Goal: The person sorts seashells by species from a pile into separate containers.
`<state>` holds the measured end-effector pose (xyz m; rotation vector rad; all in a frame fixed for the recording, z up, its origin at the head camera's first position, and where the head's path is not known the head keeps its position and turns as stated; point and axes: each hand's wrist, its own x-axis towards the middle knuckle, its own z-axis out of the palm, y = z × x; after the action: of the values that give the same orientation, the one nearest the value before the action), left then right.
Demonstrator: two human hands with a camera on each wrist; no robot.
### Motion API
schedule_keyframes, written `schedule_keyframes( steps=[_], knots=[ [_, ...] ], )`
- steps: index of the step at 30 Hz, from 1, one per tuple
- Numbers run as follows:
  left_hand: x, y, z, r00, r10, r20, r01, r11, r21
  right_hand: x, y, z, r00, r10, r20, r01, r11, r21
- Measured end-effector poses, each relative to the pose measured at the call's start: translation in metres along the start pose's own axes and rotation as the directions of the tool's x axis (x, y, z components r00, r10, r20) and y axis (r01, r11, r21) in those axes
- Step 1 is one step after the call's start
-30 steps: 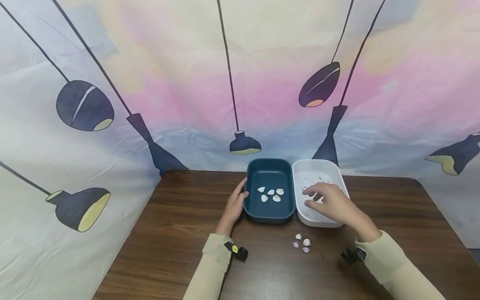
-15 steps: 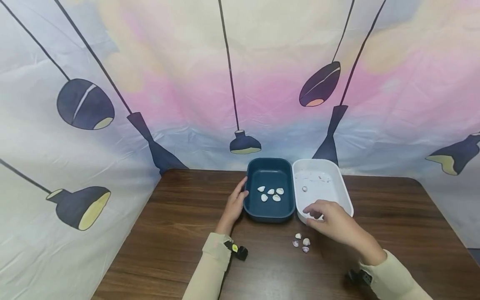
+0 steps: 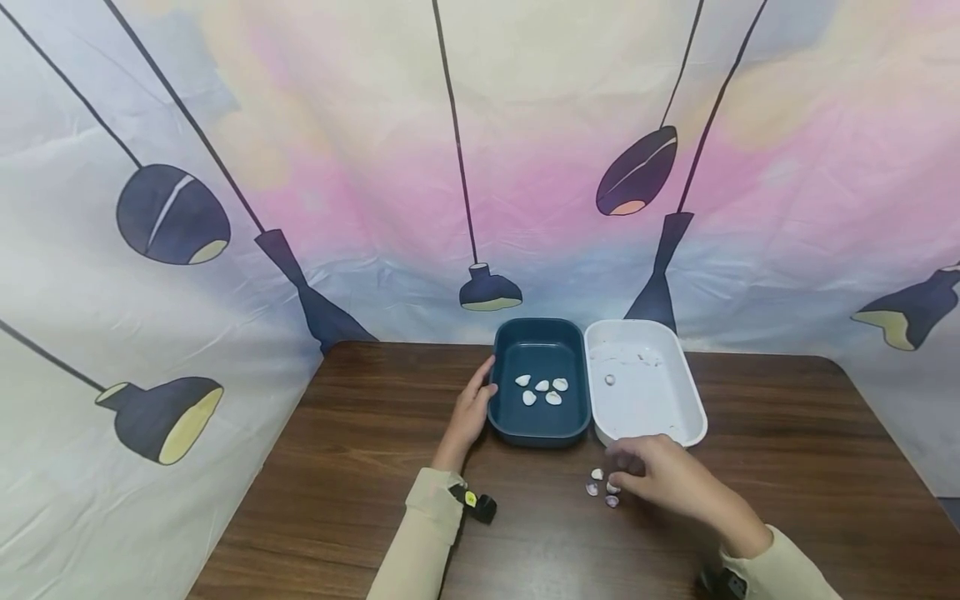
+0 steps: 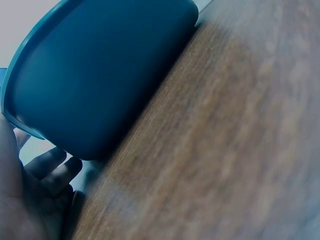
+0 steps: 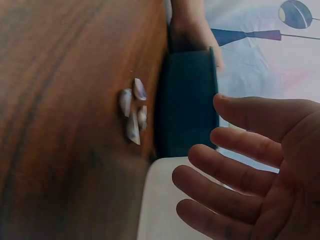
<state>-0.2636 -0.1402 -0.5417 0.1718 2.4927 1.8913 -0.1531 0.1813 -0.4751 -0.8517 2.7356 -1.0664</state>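
Note:
Several white shells (image 3: 542, 386) lie inside the dark teal tray (image 3: 542, 432). My left hand (image 3: 470, 410) touches that tray's left side, its fingers and thumb against the outside in the left wrist view. One small shell (image 3: 610, 380) is in the white tray (image 3: 652, 408), right beside the teal one. Over the table just in front of the white tray hovers my right hand (image 3: 667, 475), holding nothing, with its fingers loosely bent and spread apart. Below its fingertips, several small white and purplish shells (image 3: 592, 489) sit in a loose group, partly covered in the head view.
Both trays stand at the back of the dark wooden table (image 3: 352, 467). Behind it hangs a cloth (image 3: 375, 150) printed with lamps. Tiny reddish bits (image 3: 648, 360) are scattered at the white tray's far end. A small camera (image 3: 480, 507) is strapped to the left wrist.
My right hand has moved out of the white tray toward me, over the shells on the table. The small shell in the white tray has come into view. The left hand stays put.

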Motion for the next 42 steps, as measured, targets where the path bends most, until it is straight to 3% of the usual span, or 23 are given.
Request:
schedule_keyframes(
  steps=[3, 10, 21, 31, 42],
  knots=[
    [-0.001, 0.0, 0.0, 1.0, -0.002, -0.001, 0.002, 1.0, 0.001, -0.002, 0.002, 0.005, 1.0, 0.005, 0.03, -0.005, 1.0, 0.003],
    [0.0, -0.001, -0.001, 1.0, 0.001, 0.0, -0.001, 1.0, 0.001, -0.005, 0.007, 0.013, 0.999, -0.025, 0.025, 0.027, 0.993, -0.114],
    [-0.001, -0.002, -0.001, 1.0, 0.007, 0.011, -0.007, 1.0, -0.011, -0.008, 0.018, 0.02, 0.999, 0.009, 0.036, -0.004, 0.99, -0.144],
    [0.0, -0.002, 0.0, 1.0, 0.014, 0.006, -0.014, 1.0, -0.006, -0.011, 0.024, 0.022, 0.999, 0.007, 0.043, -0.002, 0.993, -0.114],
    [0.0, -0.003, 0.0, 1.0, 0.024, -0.003, -0.024, 1.0, -0.01, -0.011, 0.037, 0.028, 0.998, -0.061, 0.008, 0.061, 0.998, 0.021]
  ],
)
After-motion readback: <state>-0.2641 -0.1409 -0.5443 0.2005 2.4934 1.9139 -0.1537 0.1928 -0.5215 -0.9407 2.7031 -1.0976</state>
